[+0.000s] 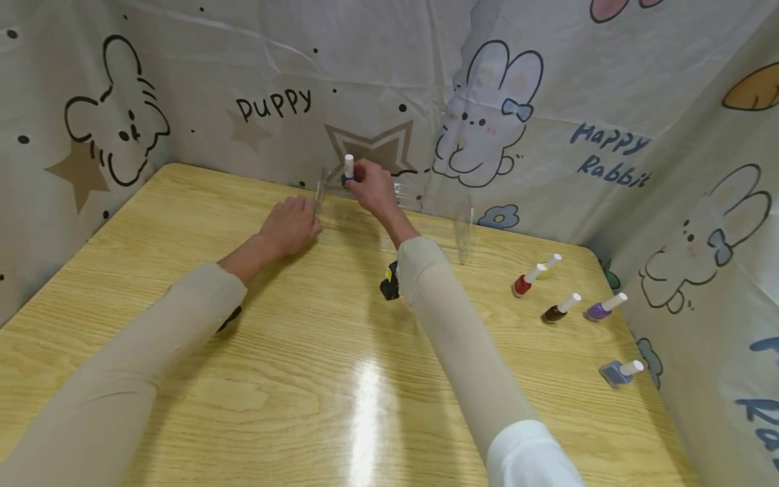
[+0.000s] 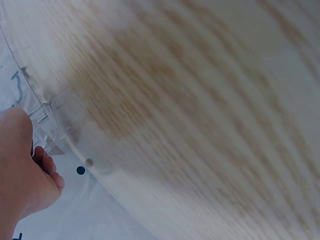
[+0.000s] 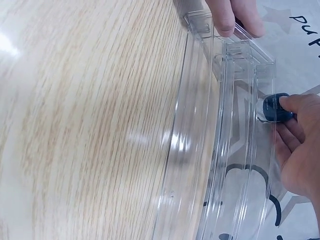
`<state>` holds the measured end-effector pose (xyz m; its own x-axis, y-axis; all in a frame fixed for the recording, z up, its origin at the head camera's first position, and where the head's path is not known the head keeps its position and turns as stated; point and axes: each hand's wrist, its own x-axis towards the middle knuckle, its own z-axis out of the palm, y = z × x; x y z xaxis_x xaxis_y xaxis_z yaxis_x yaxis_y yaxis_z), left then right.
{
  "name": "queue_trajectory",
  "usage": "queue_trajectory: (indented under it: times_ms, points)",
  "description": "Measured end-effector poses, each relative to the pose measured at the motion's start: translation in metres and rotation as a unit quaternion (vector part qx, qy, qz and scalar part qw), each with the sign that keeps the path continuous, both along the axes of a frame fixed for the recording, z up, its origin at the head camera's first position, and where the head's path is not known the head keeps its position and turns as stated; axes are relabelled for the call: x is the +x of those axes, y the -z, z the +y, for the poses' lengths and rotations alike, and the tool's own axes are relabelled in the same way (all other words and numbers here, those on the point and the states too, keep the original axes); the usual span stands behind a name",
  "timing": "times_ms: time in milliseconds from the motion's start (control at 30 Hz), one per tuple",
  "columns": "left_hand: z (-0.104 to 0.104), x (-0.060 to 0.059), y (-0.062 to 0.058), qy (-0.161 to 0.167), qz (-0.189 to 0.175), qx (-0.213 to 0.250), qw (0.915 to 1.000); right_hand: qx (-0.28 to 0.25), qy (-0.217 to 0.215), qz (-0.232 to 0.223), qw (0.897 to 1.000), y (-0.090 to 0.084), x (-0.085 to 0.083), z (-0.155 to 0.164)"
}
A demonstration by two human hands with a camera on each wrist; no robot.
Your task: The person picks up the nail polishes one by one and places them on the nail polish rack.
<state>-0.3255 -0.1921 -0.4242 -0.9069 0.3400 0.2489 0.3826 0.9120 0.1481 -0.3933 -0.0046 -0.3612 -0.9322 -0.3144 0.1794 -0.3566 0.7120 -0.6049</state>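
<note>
The right hand (image 1: 372,189) is pinching a dark bottle (image 3: 274,107) with a white cap (image 1: 349,164) and setting it at the left end of a clear rack (image 3: 235,150) standing against the backdrop at the table's (image 1: 182,379) far edge. The left hand (image 1: 292,224) is resting at the rack's left end, its fingertips (image 3: 235,12) curled over the near corner, apparently bracing it; the wrist view is too blurred to confirm the grip. To seat the bottle well, it probably needs to be kept upright and lowered squarely onto its step while the rack is steadied. Well apart at the right, five more bottles are lying on the table: red (image 1: 525,283), yellow-green (image 1: 550,262), brown (image 1: 558,310), purple (image 1: 602,308), blue (image 1: 619,372).
</note>
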Motion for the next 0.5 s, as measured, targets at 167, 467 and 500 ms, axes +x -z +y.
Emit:
queue_trajectory:
  times_ms: [167,467,500]
  points:
    - [0.0012,-0.0019,0.0004,-0.007,-0.008,0.003,0.9999,-0.007,0.006,-0.006,1.000,-0.0017,0.0013,0.0026]
    - [0.0006,-0.0023,0.0007,-0.016,-0.023,-0.004,0.9996,-0.019,0.008,-0.016,1.000,-0.0023,0.0007,0.0049]
    - [0.0005,-0.0022,0.0008,-0.016,-0.025,-0.005,0.9995,-0.022,0.007,-0.017,1.000,-0.0017,0.0010,0.0048]
